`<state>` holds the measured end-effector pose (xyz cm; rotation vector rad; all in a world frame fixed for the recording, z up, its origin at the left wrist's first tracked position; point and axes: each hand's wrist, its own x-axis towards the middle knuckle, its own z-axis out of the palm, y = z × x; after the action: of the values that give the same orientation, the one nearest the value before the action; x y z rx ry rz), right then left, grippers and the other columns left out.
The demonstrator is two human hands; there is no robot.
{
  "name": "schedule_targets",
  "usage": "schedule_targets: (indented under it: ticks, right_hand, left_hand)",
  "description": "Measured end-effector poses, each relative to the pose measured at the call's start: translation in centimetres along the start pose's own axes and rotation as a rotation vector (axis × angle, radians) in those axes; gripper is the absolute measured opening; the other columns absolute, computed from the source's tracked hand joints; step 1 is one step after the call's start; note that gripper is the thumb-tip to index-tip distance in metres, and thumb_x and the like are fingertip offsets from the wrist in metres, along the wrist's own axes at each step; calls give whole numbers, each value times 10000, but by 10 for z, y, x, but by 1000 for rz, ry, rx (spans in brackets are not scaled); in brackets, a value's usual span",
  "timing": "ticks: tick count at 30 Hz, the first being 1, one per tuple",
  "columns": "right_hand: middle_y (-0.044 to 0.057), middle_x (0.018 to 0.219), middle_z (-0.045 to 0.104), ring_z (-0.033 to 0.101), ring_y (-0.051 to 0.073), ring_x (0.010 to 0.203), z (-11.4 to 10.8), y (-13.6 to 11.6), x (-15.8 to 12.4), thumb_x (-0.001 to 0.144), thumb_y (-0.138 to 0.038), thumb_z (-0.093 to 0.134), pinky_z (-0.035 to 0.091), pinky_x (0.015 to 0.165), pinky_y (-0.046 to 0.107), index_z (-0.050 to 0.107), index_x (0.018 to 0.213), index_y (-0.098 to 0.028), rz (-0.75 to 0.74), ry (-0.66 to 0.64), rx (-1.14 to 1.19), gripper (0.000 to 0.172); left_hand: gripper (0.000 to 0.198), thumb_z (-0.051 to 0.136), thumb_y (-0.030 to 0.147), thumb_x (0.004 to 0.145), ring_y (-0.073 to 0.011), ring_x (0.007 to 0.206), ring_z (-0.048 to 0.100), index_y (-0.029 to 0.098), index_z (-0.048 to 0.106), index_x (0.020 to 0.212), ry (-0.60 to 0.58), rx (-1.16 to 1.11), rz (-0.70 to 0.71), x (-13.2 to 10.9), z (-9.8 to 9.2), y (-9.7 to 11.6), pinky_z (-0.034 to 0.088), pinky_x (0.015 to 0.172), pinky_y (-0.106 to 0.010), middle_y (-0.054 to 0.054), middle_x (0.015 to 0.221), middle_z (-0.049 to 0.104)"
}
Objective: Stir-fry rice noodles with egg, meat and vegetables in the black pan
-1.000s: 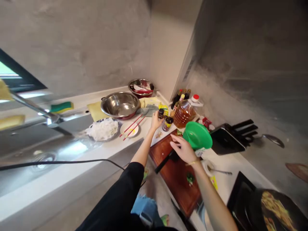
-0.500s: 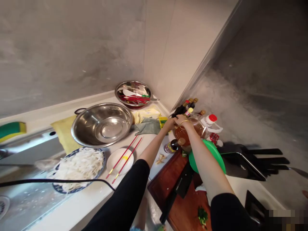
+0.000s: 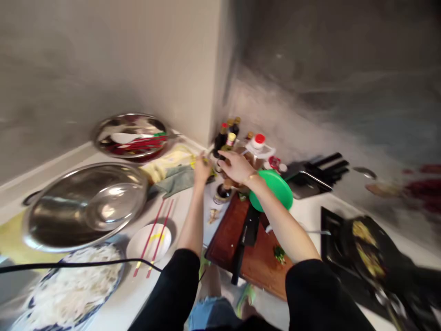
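We see a white tabletop (image 3: pixel 306 214) running round a corner. On its left stands a wide stainless-steel bowl (image 3: pixel 86 202), likely parked there to keep the middle free. In front of it sits a blue-rimmed plate of white shreds (image 3: pixel 69 285), and on the right a black pan of yellowish food (image 3: pixel 370 250). Between them lies a reddish-brown wooden cutting board (image 3: pixel 262 262), close to the front edge where both arms reach it easily. Behind the big bowl, a smaller steel bowl (image 3: pixel 132 138) holds red utensils against the wall. A green plastic bowl (image 3: pixel 274 191) rests at the board's far end. A black-handled knife (image 3: pixel 246 236) lies flat on the board with its handle towards us, probably for safe pick-up. A clear oil bottle with a red cap (image 3: pixel 259 146) and a cluster of dark sauce bottles (image 3: pixel 225 135) crowd the corner, touching or nearly so, and we judge they are kept there out of the way. A small white dish (image 3: pixel 148 241) carries red chopsticks (image 3: pixel 156 232). A small dark jar (image 3: pixel 221 194) stands just before the board's far end.

Both hands meet at that bottle cluster. The right hand (image 3: pixel 236 166) lies over the bottles with fingers stretched leftward; the left hand (image 3: pixel 202 170) curls just beside them. Blur hides whether either grip has closed on anything.
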<state>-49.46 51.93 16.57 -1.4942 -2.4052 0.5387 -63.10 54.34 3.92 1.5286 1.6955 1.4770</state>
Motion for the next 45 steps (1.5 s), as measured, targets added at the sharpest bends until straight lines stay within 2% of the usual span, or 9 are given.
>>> schedule_targets:
  ticks: [4,7,11,15,21,25,30,37,45]
  right_hand:
    - [41,1246,587,548,152,1121,-79,31,-199,903,-373,434,416,964,282,533,1264,-238,164,280,95,399]
    - [103,1183,619,570,210,1088,-110,93,-380,878,-398,447,427,953,338,593,1186,-181,675,468,-150,404]
    - [246,1125,600,546,323,1104,-102,192,-573,841,-355,484,418,919,453,520,1211,-38,1406,346,-445,489]
    - [273,1156,565,579,343,1051,-70,265,-665,843,-431,479,450,837,437,393,1307,-38,1507,198,-471,614]
    - [173,1116,633,643,237,947,-85,327,-732,885,-224,346,476,772,325,333,1396,-153,1181,51,-447,515]
    - [139,1019,677,647,265,934,-142,353,-754,881,-405,400,479,775,341,490,1292,-190,1082,-58,-489,473]
    - [135,1149,636,619,229,1019,-175,379,-741,897,-313,373,461,843,314,444,1351,-187,961,-99,-439,477]
    - [54,1088,676,620,208,1002,-226,370,-776,883,-360,408,454,867,296,600,1218,-291,673,-259,-450,392]
    - [122,1107,632,644,223,887,-189,373,-683,923,-359,346,468,747,315,483,1321,-285,651,-165,-665,427]
  left_hand:
    - [383,443,307,898,-198,831,620,198,453,530,413,-304,34,-73,-35,99,448,845,-440,-22,638,568]
    - [479,393,295,921,-173,711,620,199,430,453,331,-575,135,-157,-25,192,471,795,-421,-23,628,599]
    - [233,465,313,880,-181,886,615,175,644,824,-236,-733,205,-285,38,284,483,780,-348,-56,915,653]
    - [228,499,351,852,-173,814,615,200,606,986,-843,-633,-10,-424,134,310,465,696,-281,-70,921,655]
    - [399,598,566,717,-203,678,611,171,543,708,-1349,-509,-689,-609,255,318,453,593,-284,-63,668,605]
    - [463,545,592,753,-140,546,586,150,520,886,-1264,-853,-1201,-669,289,341,465,522,-275,-45,727,607]
    - [427,602,543,739,-36,354,357,139,532,860,-1076,-938,-1206,-687,298,350,225,338,-166,58,550,446]
    - [495,601,580,713,-49,359,402,129,547,908,-998,-868,-1099,-689,295,353,254,331,-185,32,590,502]
    - [479,593,583,719,-49,341,386,141,542,897,-989,-845,-1061,-691,297,350,250,323,-189,40,568,495]
